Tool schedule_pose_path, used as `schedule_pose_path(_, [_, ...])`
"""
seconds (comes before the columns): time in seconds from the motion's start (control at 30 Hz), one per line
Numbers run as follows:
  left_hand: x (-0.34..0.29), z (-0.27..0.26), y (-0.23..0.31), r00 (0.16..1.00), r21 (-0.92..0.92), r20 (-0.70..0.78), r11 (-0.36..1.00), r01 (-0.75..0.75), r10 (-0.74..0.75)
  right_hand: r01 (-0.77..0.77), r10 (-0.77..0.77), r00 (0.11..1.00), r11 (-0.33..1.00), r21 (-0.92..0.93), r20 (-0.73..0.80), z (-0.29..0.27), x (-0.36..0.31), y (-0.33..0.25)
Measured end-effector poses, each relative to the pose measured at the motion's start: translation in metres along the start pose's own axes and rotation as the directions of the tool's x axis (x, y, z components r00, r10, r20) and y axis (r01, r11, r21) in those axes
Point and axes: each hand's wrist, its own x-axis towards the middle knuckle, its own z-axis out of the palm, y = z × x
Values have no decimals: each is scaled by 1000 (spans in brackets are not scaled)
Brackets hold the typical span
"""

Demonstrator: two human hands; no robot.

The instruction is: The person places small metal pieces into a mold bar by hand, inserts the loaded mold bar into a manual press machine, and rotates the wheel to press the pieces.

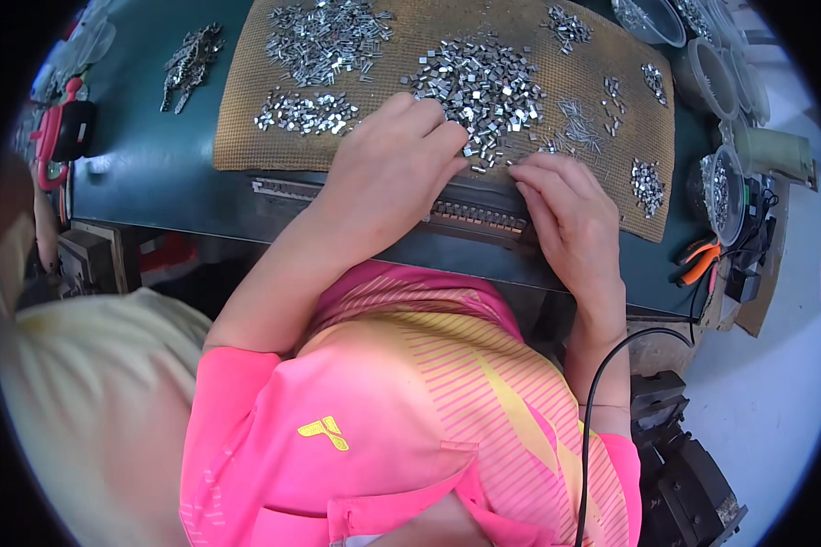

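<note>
A long dark metal bar (493, 199) lies along the mat's near edge. A row of small copper-coloured and silvery pieces (479, 216) sits in it. My left hand (392, 169) bends over the bar with its fingers curled, fingertips at the near side of a heap of small square metal pieces (483, 82). At the bar's right end, my right hand (570, 205) has thumb and fingers drawn together close to the mat. Whatever either hand pinches is too small or hidden to make out. Part of the bar is covered by my left hand and wrist.
On the brown textured mat (237, 137) lie more piles: metal pins (324, 41), bright pieces (306, 113) and thin wires (579, 126). Clear plastic tubs (707, 77) and orange-handled pliers (698, 263) stand right. Left are a metal chain-like bundle (192, 64) and another person's sleeve (109, 365).
</note>
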Motion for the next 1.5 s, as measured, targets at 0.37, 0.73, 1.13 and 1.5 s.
schedule_pose_path(0.37, [2, 9, -6, 999, 12, -25, 1000, -26, 26, -87, 82, 996, 974, -211, -29, 13, 13, -2])
schedule_pose_path(0.73, [-11, -6, -14, 994, -194, -13, 976, 102, -107, -32, 33, 999, 998, -52, 9, -2, 2, -6])
schedule_pose_path(1.13, [-14, -8, -14, 993, -272, 0, 955, 117, -122, 3, -3, 998, 1000, 2, 59, -7, -22, -22])
schedule_pose_path(1.5, [-11, -8, -1, 997, -332, 53, 941, 70, -56, -83, 90, 995, 985, -154, 39, 8, 15, -11])
